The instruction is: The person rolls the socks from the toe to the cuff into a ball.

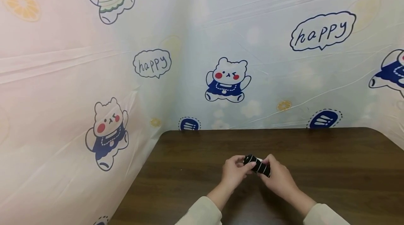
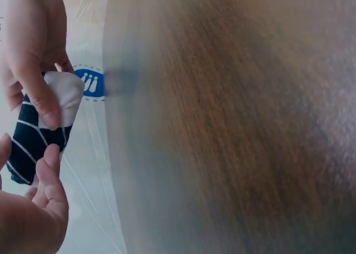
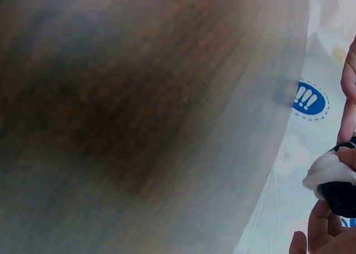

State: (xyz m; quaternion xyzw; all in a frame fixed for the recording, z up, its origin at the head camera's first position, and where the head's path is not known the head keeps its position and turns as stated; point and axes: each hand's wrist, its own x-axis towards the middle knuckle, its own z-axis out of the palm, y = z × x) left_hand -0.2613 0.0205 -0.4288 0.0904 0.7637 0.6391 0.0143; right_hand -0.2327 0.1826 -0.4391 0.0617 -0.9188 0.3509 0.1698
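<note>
A small rolled bundle of black cloth (image 1: 259,167) with thin white lines is held between both hands a little above the table. My left hand (image 1: 233,173) grips its left end, thumb across the front. At the other end, my right hand (image 1: 280,179) pinches the cloth between thumb and fingers. In the left wrist view, a white part (image 2: 67,95) shows at the end under the right thumb, while the left fingers (image 2: 51,187) touch the striped part. The right wrist view catches only some of the bundle (image 3: 340,197) at its edge. Whether it is a sock is unclear.
The dark brown wooden table (image 1: 176,183) has rounded far corners. Behind it and along its left side hangs a pale curtain (image 1: 176,88) printed with bears, orange slices and the word "happy". Sleeve cuffs (image 1: 208,211) are light-coloured.
</note>
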